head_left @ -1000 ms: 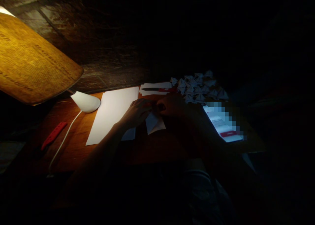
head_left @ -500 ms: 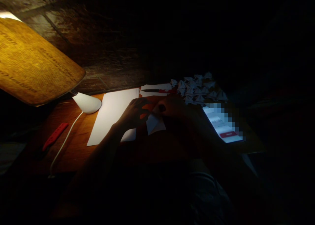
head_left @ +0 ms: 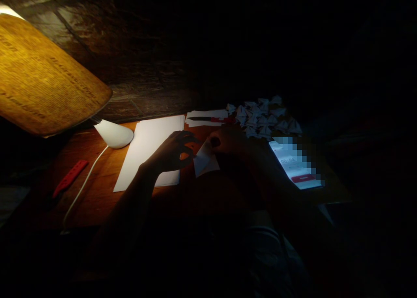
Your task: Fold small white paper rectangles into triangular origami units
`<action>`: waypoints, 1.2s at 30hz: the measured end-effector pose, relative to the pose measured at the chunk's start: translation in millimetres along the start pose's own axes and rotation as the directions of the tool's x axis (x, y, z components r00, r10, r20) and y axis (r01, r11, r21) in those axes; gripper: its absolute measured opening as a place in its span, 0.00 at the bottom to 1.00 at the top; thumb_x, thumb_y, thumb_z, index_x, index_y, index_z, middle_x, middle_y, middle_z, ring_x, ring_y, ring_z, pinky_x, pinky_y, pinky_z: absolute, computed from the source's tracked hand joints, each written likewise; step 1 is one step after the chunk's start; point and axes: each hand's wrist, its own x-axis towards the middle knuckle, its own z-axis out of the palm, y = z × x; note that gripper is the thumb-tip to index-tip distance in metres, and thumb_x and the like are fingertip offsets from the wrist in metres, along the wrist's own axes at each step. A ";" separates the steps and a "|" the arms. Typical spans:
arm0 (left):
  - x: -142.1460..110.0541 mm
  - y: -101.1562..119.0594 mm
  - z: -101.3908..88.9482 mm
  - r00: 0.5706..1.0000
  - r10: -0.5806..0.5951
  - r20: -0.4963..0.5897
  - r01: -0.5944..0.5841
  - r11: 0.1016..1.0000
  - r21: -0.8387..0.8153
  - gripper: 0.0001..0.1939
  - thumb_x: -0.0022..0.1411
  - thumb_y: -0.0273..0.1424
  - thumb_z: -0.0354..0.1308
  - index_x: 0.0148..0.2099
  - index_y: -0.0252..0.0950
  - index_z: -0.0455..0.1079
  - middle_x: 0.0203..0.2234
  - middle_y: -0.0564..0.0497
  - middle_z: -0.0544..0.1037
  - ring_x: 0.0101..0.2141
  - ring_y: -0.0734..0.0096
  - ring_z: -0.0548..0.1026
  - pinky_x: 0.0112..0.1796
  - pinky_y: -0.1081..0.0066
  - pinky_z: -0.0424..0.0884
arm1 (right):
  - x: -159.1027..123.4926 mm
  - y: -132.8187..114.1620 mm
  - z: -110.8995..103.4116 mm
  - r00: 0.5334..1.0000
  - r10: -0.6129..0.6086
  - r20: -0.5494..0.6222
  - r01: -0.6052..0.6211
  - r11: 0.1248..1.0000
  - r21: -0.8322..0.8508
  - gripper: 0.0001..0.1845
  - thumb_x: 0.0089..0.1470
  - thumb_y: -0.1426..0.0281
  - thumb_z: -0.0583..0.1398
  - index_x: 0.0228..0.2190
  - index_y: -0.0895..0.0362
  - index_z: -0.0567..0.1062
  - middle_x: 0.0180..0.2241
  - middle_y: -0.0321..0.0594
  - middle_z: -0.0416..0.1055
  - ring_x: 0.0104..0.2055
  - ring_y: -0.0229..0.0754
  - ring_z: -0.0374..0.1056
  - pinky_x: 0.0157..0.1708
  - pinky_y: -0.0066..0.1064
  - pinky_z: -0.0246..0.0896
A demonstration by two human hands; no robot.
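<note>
A small folded piece of white paper (head_left: pixel 206 161) stands out against the dark middle of the wooden table. My right hand (head_left: pixel 228 142) pinches its upper part between thumb and finger; most of that hand is lost in shadow. Just left of the paper, my left hand (head_left: pixel 174 152) is open, its fingers apart and curved, with nothing in them. Beneath the left hand and wrist lies a stack of white paper sheets (head_left: pixel 153 137). Behind the hands, a knife with a red handle (head_left: pixel 218 120) rests on smaller paper pieces (head_left: pixel 195 114).
Several folded paper shapes (head_left: pixel 260 115) are heaped at the back right. A lit phone (head_left: pixel 289 163) lies to the right. At left stand a lamp with a printed shade (head_left: pixel 48 76), its white base (head_left: pixel 117 135) and cord (head_left: pixel 86 183), near a red strap-like object (head_left: pixel 70 176).
My left hand has drawn slightly left, away from the folded paper, and its fingers have spread. More of the paper's upper part shows in my right hand's pinch.
</note>
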 end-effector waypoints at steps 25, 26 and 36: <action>0.8 -3.0 0.5 0.997 0.073 -0.024 -0.075 0.991 -0.112 0.09 0.64 0.28 0.58 0.34 0.41 0.81 0.52 0.48 0.84 0.54 0.58 0.79 0.54 0.51 0.76 | 1.1 1.6 3.7 0.999 0.030 -0.026 -0.028 0.999 0.044 0.21 0.53 0.66 0.69 0.49 0.59 0.79 0.42 0.44 0.81 0.40 0.43 0.73 0.34 0.30 0.55; 0.9 -2.8 1.0 0.997 0.070 -0.019 -0.072 0.992 -0.105 0.09 0.64 0.28 0.58 0.35 0.41 0.80 0.52 0.47 0.84 0.54 0.58 0.79 0.54 0.52 0.76 | 1.4 2.1 4.3 0.999 0.030 -0.031 -0.029 0.999 0.035 0.22 0.53 0.66 0.70 0.49 0.59 0.79 0.41 0.44 0.81 0.40 0.44 0.73 0.34 0.31 0.55; 8.0 4.6 6.8 1.000 0.028 0.014 -0.027 0.998 -0.065 0.07 0.63 0.30 0.58 0.34 0.39 0.77 0.46 0.46 0.84 0.49 0.57 0.80 0.52 0.53 0.75 | -0.1 0.6 3.3 0.998 -0.059 -0.007 0.060 0.997 0.046 0.23 0.56 0.68 0.66 0.53 0.51 0.81 0.46 0.41 0.82 0.44 0.46 0.74 0.39 0.34 0.57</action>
